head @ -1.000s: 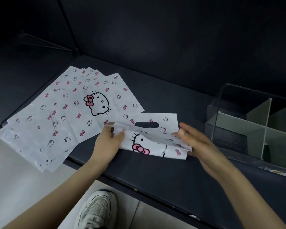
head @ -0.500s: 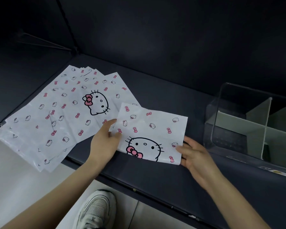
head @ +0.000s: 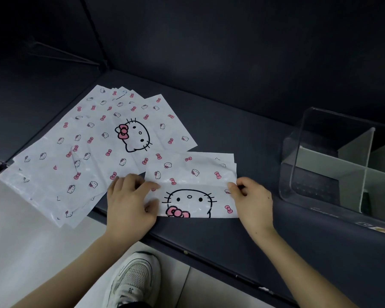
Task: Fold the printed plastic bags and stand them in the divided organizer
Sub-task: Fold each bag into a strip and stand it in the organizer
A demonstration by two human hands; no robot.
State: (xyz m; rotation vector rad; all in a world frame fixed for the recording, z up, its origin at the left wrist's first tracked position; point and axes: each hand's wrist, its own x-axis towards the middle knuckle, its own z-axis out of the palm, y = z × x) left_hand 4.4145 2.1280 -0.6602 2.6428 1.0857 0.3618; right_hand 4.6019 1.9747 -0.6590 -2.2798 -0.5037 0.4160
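A white plastic bag (head: 192, 185) printed with a cat face and pink bows lies folded on the dark shelf (head: 242, 134). My left hand (head: 131, 201) pinches its left edge between thumb and fingers. My right hand (head: 251, 198) pinches its right edge at the fold line. A fanned stack of flat printed bags (head: 93, 147) lies to the left, hanging over the shelf's front edge. The clear divided organizer (head: 342, 167) with grey partitions stands at the right, with no bags visible inside.
Dark walls close off the shelf at the back and left. A thin wire bracket (head: 60, 52) sticks out of the left wall. Below the shelf's front edge are a light floor and my white sneaker (head: 133, 278).
The bag was flipped and laid flat with the cat face up, then rotated square to the shelf's front. Both hands now pinch its side edges along a new fold.
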